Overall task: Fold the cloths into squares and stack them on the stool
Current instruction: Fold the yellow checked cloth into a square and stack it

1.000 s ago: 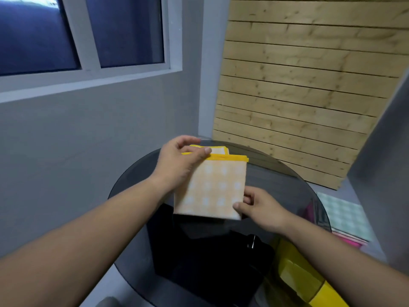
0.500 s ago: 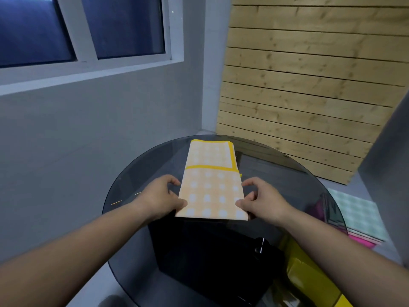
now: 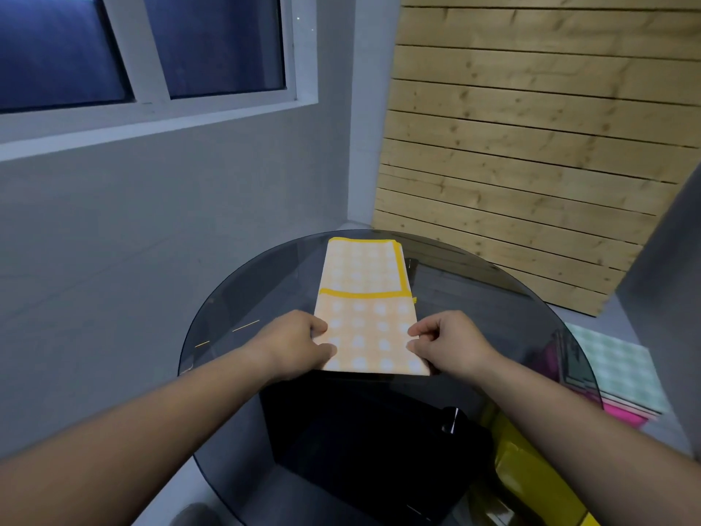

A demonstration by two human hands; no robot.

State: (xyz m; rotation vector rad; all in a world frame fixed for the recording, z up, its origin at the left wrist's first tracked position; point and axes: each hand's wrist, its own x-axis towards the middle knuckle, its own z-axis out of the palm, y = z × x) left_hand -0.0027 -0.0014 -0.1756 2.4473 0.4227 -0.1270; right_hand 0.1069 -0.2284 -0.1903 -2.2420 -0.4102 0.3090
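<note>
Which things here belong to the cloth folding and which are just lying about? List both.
Job: orange checked cloth, pinched by left hand and right hand; glass table; green and pink folded cloths.
Lying about: wooden slat panel; yellow object; black object under glass.

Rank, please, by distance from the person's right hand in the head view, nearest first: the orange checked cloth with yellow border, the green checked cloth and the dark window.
1. Orange checked cloth: on the glass table, its right edge pinched by the right hand.
2. Green checked cloth: low at far right.
3. Dark window: upper left.
</note>
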